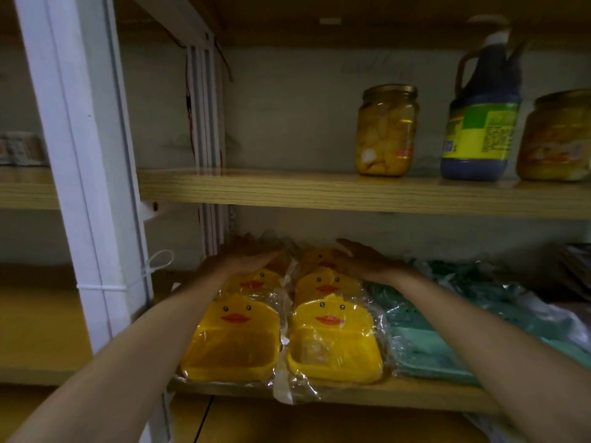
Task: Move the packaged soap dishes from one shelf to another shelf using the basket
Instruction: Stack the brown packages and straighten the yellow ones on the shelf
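Dimly, wooden shelf [383,393] of yellow duck soap dishes [334,340], flat relaxed hands [248,257] atop rear packs, jars [387,129] above.

Yellow duck-faced soap dishes [332,340]; teal packets [425,343]; wood-grain shelf [319,190].

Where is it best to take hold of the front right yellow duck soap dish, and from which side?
Probably by the two side rims of the front right duck soap dish, coming from the open shelf front. It lies flat in loose, slippery wrap; a shelf board hangs close above, and both hands are busy farther back.
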A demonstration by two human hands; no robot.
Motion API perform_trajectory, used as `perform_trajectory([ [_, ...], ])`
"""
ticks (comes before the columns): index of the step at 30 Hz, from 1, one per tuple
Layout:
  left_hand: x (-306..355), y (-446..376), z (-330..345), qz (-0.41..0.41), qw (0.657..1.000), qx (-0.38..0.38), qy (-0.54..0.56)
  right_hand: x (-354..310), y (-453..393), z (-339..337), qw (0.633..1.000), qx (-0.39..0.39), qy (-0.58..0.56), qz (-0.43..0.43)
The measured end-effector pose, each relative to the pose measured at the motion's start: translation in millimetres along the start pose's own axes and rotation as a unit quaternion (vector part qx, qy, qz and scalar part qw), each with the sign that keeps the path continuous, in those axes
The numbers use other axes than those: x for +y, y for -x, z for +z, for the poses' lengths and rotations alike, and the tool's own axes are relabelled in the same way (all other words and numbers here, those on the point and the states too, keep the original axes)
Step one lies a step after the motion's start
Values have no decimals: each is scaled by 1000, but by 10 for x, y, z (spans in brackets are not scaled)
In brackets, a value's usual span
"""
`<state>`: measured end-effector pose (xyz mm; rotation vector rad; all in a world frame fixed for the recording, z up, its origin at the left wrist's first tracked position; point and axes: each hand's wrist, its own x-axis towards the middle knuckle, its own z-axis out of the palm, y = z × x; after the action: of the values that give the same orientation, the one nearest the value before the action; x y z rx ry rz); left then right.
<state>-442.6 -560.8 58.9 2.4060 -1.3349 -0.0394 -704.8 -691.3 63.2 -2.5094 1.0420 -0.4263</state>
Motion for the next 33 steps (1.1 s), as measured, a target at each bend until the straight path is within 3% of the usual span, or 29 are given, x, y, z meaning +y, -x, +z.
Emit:
perform_trajectory([
  [4,369,506,-205,189,978,56,-67,-49,280,-184,1000,7,22,-9],
  [9,708,1219,-297,301,951,5,-73,-115,687,-297,999,10,39,4],
  [13,922,1638,-196,354,926,37,-124,-126,1086,-338,996,36,75,-45],
  [17,1152,1948,-29,384,916,53,-102,-18,1491,-451,994,41,93,-44],
  [22,1444,2204,231,405,908,51,-90,367,1945,-635,973,93,209,-16],
  [26,1669,2339,467,396,914,50,-74,789,2256,-714,979,127,162,9],
  [31,1990,2493,825,371,924,85,-45,1262,2574,-639,958,260,116,-10],
  [33,2100,2530,989,342,934,99,-43,1406,2688,-608,956,261,131,-18],
])
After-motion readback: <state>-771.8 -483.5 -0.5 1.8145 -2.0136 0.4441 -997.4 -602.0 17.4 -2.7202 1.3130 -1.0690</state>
